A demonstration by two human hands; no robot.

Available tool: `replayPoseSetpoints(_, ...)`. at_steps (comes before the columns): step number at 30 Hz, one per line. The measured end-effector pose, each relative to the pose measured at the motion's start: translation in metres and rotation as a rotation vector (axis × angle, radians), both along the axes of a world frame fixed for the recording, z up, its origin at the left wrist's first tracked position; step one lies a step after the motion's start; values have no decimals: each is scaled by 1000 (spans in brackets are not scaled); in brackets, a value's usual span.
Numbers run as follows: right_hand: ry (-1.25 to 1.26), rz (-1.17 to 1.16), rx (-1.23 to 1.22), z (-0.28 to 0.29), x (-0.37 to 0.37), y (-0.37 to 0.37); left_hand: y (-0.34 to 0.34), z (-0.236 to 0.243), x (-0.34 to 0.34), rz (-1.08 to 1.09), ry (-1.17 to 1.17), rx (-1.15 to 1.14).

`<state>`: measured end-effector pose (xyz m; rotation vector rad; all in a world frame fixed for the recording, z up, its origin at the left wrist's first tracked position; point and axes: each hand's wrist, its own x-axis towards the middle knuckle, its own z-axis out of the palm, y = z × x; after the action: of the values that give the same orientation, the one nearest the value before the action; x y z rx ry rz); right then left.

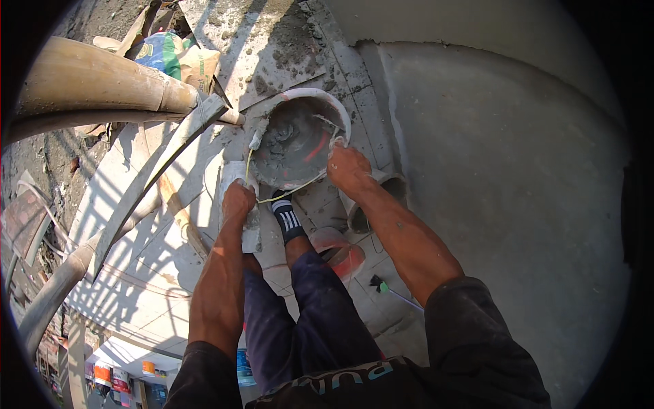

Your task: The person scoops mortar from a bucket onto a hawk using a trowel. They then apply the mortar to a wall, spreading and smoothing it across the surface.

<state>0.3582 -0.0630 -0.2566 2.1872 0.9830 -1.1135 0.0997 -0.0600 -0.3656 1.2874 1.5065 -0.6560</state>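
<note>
A round bucket point(344, 109) with a pale, mortar-caked rim stands in front of me, wet grey mortar point(289, 133) coating its inside. Its thin yellow handle point(281, 198) hangs down over the near side. My left hand point(238, 199) is closed on a flat, whitish rectangular plastering float point(251, 235) beside the bucket's lower left. At the right rim, my right hand point(347, 165) is closed, its fingertips reaching just inside. A thin mortar-covered piece shows inside the bucket by those fingers; whether it is a tool in their grip is hidden.
Thick bamboo poles point(109, 78) and a wooden strip point(153, 174) cross the left side. A hollow pipe point(390, 194), a red-rimmed container point(340, 255) and a small dark brush point(379, 283) lie near my feet. A grey plastered surface point(504, 204) fills the right. Cement bags point(163, 54) lie far left.
</note>
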Motion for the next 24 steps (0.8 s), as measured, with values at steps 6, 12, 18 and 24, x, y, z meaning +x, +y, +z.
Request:
replayPoseSetpoints(6,329,-514,-586,-36,-33,12,1,-2,-9,19,-4,73)
replayPoseSetpoints(12,280,-635,-356,-32,-25,25,7,-3,-16,-46,-14,68)
replayPoseSetpoints(18,351,372,-289,-121,9,-5,14,6,12,-115,19,7)
replayPoseSetpoints(24,484,-625,-875,-125,-35,11,16,2,1,-252,40,5)
